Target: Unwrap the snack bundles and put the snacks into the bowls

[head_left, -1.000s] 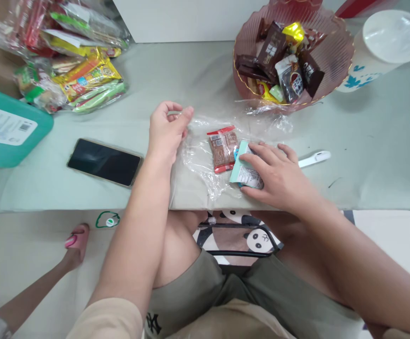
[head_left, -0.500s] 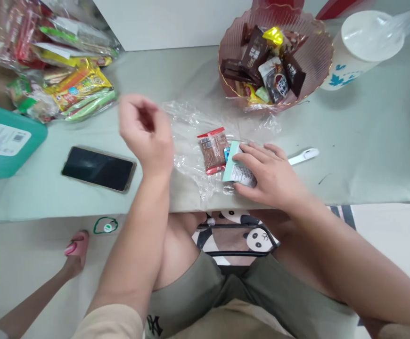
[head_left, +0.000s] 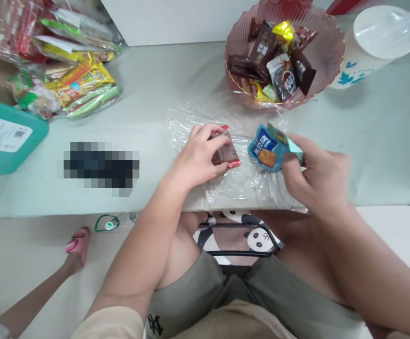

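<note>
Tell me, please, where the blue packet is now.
In the head view, the blue packet is held in the right hand, just right of the red-ended brown packet under the left hand.

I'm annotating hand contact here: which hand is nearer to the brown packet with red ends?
Left. The left hand is on the brown packet; the right hand is apart from it, off to the right, holding a blue packet.

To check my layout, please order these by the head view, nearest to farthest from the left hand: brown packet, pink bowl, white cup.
1. Brown packet: partly under the left hand.
2. Pink bowl: farther up, rightward.
3. White cup: right of the bowl.
</note>
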`<move>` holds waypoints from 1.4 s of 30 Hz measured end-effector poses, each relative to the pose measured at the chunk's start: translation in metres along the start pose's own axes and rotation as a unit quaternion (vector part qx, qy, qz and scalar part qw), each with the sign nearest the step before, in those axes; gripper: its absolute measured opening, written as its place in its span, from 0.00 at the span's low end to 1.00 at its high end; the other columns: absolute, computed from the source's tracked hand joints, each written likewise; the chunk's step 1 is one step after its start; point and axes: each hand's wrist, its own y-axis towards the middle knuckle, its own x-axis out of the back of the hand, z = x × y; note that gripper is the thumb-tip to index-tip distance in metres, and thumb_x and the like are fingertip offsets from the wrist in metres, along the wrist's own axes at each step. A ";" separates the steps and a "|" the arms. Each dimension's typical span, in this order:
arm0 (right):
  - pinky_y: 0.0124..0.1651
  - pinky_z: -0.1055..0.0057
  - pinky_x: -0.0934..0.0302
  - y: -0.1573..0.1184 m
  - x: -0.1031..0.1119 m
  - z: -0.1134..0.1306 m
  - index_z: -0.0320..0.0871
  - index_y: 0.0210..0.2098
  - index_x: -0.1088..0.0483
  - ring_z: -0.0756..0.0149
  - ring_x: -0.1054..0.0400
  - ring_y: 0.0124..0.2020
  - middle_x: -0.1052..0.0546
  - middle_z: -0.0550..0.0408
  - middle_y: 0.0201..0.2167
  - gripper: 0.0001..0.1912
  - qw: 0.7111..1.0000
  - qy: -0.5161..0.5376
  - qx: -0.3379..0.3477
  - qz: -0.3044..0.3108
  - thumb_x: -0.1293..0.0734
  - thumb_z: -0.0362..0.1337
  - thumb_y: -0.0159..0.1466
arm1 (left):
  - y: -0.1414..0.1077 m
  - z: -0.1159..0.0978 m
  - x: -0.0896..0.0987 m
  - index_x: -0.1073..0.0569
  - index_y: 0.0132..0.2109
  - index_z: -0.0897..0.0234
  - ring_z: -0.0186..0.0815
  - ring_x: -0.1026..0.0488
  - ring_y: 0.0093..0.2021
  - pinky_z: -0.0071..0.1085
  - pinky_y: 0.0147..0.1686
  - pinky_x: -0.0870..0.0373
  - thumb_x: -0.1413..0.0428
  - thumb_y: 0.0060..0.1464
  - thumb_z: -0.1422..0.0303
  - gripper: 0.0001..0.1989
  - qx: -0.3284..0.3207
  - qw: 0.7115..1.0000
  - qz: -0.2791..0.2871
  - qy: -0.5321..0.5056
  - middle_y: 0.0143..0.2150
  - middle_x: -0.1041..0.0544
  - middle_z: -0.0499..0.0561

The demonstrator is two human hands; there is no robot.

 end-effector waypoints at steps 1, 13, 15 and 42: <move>0.27 0.69 0.46 0.000 0.002 0.001 0.42 0.47 0.19 0.69 0.45 0.18 0.36 0.61 0.15 0.22 1.000 0.008 -0.024 -0.002 0.39 0.35 0.60 | 0.000 0.000 -0.001 0.22 0.53 0.58 0.50 0.34 0.63 0.52 0.68 0.36 0.33 0.55 0.66 0.18 0.001 1.000 -0.002 -0.001 0.61 0.28 0.57; 0.26 0.71 0.48 0.013 -0.023 -0.019 0.46 0.21 0.43 0.72 0.45 0.22 0.41 0.61 0.20 0.11 0.854 0.425 -0.269 -0.133 0.35 0.35 0.54 | 0.010 0.001 0.000 0.23 0.54 0.55 0.48 0.29 0.55 0.48 0.60 0.31 0.33 0.51 0.72 0.23 0.093 0.990 -0.089 -0.061 0.52 0.23 0.53; 0.25 0.72 0.47 0.015 -0.030 -0.020 0.47 0.20 0.50 0.73 0.47 0.20 0.46 0.63 0.19 0.16 0.826 0.466 -0.273 -0.165 0.34 0.34 0.51 | 0.010 0.002 0.003 0.22 0.50 0.56 0.44 0.26 0.50 0.43 0.55 0.28 0.35 0.51 0.75 0.19 0.097 0.981 -0.110 -0.125 0.49 0.23 0.51; 0.41 0.57 0.27 0.000 -0.058 -0.043 0.49 0.67 0.38 0.55 0.22 0.43 0.22 0.46 0.51 0.26 0.942 0.321 -0.095 -0.012 0.48 0.49 0.74 | 0.009 0.012 0.019 0.37 0.37 0.57 0.33 0.26 0.27 0.33 0.28 0.22 0.30 0.47 0.50 0.27 0.249 0.741 -0.011 -0.624 0.32 0.29 0.44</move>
